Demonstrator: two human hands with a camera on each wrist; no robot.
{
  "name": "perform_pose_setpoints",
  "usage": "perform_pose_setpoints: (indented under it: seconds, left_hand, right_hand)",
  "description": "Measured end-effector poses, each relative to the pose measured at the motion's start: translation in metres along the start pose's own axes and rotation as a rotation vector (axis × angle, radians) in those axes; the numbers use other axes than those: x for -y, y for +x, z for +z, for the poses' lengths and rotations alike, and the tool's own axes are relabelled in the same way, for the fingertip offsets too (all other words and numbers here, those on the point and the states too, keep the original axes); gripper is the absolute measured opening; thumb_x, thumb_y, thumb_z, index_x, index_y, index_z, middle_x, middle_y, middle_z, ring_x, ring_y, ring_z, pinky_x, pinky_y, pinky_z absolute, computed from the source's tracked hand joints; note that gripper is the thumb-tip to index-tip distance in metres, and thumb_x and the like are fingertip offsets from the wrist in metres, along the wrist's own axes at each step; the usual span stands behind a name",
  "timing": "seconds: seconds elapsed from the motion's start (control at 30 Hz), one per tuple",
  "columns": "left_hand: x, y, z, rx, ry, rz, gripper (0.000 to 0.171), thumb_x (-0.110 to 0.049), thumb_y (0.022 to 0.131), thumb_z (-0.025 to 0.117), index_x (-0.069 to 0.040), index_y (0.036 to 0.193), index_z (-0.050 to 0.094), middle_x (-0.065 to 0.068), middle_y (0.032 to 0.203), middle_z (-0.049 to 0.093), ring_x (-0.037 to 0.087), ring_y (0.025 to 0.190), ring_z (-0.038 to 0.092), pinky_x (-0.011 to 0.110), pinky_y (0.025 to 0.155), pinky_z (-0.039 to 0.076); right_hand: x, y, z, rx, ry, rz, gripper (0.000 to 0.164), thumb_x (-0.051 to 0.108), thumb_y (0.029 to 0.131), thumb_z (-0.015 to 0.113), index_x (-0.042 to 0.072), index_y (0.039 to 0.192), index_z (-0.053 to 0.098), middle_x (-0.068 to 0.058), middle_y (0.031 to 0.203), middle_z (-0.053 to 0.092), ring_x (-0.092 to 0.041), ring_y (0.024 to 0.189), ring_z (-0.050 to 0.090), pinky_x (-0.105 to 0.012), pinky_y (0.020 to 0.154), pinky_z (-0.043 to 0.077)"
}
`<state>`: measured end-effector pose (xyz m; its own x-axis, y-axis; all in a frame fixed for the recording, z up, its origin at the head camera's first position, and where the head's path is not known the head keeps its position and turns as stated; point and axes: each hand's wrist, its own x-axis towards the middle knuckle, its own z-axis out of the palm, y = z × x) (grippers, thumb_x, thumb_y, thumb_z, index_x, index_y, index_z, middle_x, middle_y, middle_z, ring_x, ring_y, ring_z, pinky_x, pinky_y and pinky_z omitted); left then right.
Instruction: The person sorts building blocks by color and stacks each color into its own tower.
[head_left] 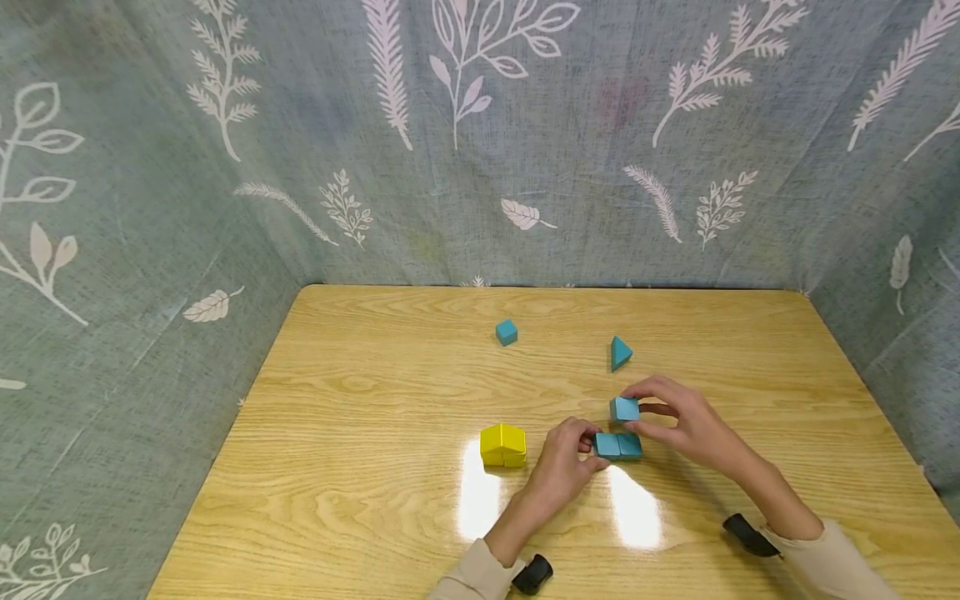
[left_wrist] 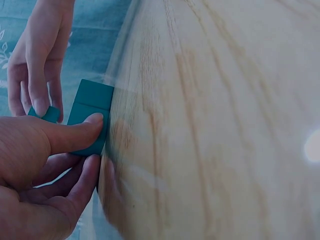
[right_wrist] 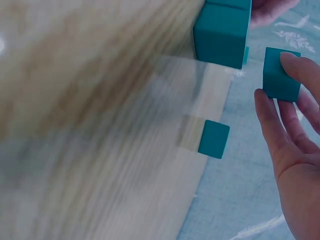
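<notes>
Two blue cubes sit side by side on the table, touching. My left hand (head_left: 561,462) holds the left blue cube (head_left: 607,447) between thumb and fingers. The right blue cube (head_left: 630,447) adjoins it on the other side. Just behind this pair, my right hand (head_left: 690,425) pinches a third blue cube (head_left: 624,409) by its sides. In the right wrist view, thumb and fingertips grip that held cube (right_wrist: 275,75), apart from the pair (right_wrist: 221,37). The left wrist view shows my left thumb along the face of the left cube (left_wrist: 86,144).
A blue triangular block (head_left: 620,354) stands behind my right hand. Farther back, left of it, lies another blue cube (head_left: 507,332). A yellow block stack (head_left: 503,446) with a roof-like top stands left of my left hand. Patterned cloth (head_left: 480,167) hangs along the wooden table's (head_left: 337,400) back and sides.
</notes>
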<state>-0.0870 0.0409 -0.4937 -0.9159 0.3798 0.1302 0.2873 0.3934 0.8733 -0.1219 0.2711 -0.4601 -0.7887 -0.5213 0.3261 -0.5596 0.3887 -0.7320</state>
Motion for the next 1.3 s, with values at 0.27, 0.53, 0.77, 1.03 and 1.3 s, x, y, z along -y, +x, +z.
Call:
perform_pose_setpoints:
  seconds: [0.27,0.53,0.77,1.03,1.3]
  left_hand:
    - [0.0,0.0,0.0,-0.008,0.026,0.016,0.03,0.004,0.082,0.084,0.005,0.108,0.07,0.01,0.098,0.066,0.012,0.085,0.063,0.016,0.076,0.054]
    - [0.0,0.0,0.0,-0.012,0.024,-0.004,0.029,0.003,0.082,0.085,0.004,0.107,0.071,0.009,0.097,0.067,0.013,0.086,0.065,0.015,0.076,0.053]
    - [0.0,0.0,0.0,-0.007,0.038,0.007,0.029,0.002,0.083,0.085,0.003,0.108,0.071,0.008,0.099,0.067,0.014,0.088,0.065,0.015,0.077,0.053]
    - [0.0,0.0,0.001,-0.004,0.052,0.021,0.029,0.001,0.083,0.084,0.005,0.109,0.07,0.009,0.099,0.067,0.015,0.089,0.066,0.013,0.078,0.053]
    - [0.001,0.0,0.0,0.009,0.052,0.036,0.032,-0.004,0.086,0.084,0.004,0.113,0.069,0.009,0.101,0.067,0.012,0.089,0.065,0.014,0.078,0.054]
  right_hand:
    - [0.009,-0.007,0.008,-0.005,0.027,-0.029,0.045,-0.008,0.084,0.08,0.01,0.123,0.066,-0.005,0.116,0.065,-0.011,0.108,0.064,-0.029,0.087,0.06]
    - [0.013,-0.009,0.016,0.003,0.016,-0.07,0.046,-0.006,0.082,0.083,0.01,0.122,0.066,-0.004,0.113,0.067,-0.015,0.103,0.067,-0.032,0.083,0.061]
    - [0.012,-0.011,0.022,-0.004,-0.07,-0.082,0.048,0.001,0.08,0.087,0.014,0.121,0.068,0.002,0.112,0.068,-0.015,0.1,0.068,-0.032,0.083,0.06]
    - [0.01,-0.013,0.026,0.008,-0.07,-0.069,0.046,0.0,0.082,0.085,0.013,0.121,0.068,0.003,0.114,0.068,-0.014,0.103,0.068,-0.029,0.084,0.059]
    - [0.01,-0.013,0.027,0.017,-0.062,-0.054,0.044,0.001,0.083,0.085,0.013,0.122,0.068,0.003,0.114,0.068,-0.013,0.104,0.068,-0.03,0.084,0.059]
